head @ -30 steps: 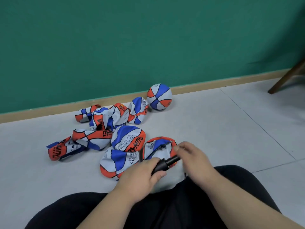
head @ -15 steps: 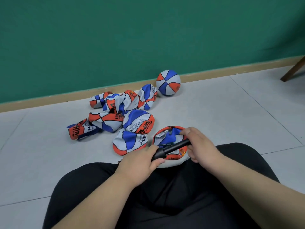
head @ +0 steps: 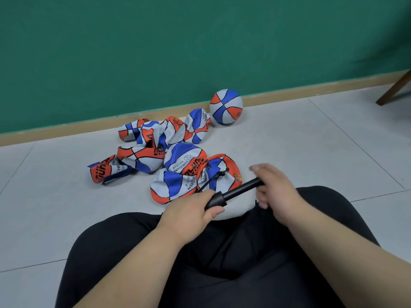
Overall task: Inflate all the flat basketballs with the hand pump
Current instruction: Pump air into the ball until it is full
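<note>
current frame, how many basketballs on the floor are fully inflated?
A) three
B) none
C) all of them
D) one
D: only the inflated ball next to the baseboard is round, while the flat balls in the pile lie crumpled and collapsed.

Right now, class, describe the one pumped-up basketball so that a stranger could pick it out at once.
Find the green wall and follow its wooden skirting board along the floor. The inflated basketball sits by it, at the right end of the heap of flat basketballs. It alone is round; its neighbours lie crumpled.
</note>
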